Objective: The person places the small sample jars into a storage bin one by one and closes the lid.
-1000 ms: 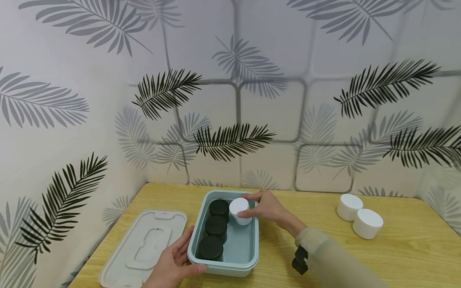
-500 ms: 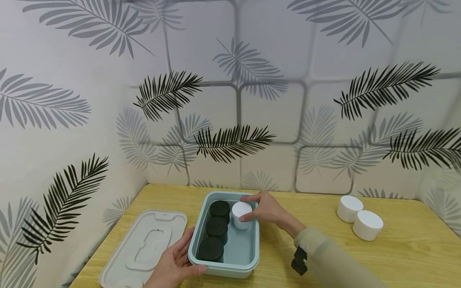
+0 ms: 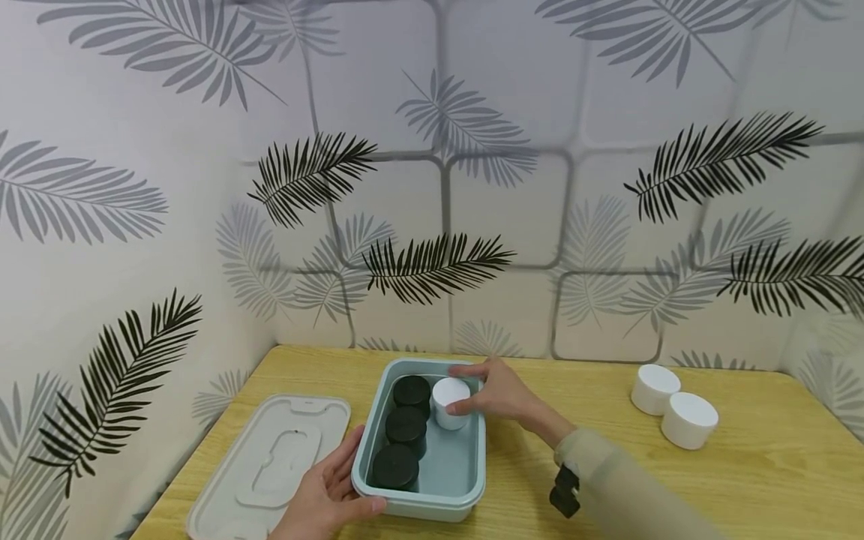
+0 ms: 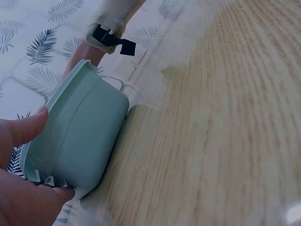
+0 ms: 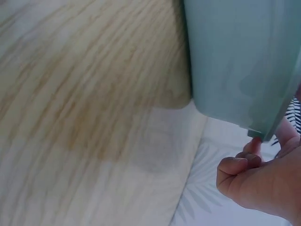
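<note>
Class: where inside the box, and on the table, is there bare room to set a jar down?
In the box, the right column is bare nearer than the white jar; three black jars crowd the left. The table lies bare between box and two white jars.

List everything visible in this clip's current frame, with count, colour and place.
Container: 1, pale green, on the table's near left part.
Black jars: 3, in a row along the container's left side.
White jar in container: 1, at its far right corner.
White jars on table: 2, far right.
Lid: 1, pale grey, left of the container.
Table: 1, light wood.
Left hand: holds the container's near left corner.
Right hand: grips the white jar in the container.
</note>
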`<state>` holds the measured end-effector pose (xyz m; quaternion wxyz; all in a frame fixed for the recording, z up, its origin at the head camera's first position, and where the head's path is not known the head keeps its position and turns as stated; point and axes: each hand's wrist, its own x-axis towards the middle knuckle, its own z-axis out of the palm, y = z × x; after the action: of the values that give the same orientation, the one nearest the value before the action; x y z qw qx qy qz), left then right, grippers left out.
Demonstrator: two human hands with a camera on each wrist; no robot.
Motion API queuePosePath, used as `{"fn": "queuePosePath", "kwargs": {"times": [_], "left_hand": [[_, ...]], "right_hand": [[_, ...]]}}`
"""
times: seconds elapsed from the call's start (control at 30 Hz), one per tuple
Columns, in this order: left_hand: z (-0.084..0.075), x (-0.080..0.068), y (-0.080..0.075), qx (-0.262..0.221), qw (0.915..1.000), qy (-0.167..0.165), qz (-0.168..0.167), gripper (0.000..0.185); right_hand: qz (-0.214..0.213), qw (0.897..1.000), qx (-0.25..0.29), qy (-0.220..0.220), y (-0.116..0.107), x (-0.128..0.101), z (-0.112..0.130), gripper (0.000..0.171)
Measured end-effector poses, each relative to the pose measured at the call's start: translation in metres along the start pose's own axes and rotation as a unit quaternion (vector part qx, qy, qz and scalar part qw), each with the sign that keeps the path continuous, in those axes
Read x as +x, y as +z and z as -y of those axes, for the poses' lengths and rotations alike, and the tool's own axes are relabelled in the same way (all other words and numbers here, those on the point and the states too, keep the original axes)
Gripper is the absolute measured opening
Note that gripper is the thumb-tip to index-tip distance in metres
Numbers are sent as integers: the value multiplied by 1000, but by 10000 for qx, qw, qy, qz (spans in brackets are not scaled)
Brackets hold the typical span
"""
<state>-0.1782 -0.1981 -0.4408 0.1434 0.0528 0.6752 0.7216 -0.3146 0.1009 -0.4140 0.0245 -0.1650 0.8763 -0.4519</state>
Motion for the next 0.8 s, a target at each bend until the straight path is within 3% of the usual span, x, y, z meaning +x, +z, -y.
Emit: {"fn": "queuePosePath", "kwargs": {"times": [0.3,0.8], "left_hand": [[6,1,4,-73,9999,92,34,102],[2,0,10,-188,9997,152,-86,104]], "right_hand": [[-15,9999,-27,142,-23,-14,-4,64],[-57,9997,-14,-233,-18,-13,-5,62]]}}
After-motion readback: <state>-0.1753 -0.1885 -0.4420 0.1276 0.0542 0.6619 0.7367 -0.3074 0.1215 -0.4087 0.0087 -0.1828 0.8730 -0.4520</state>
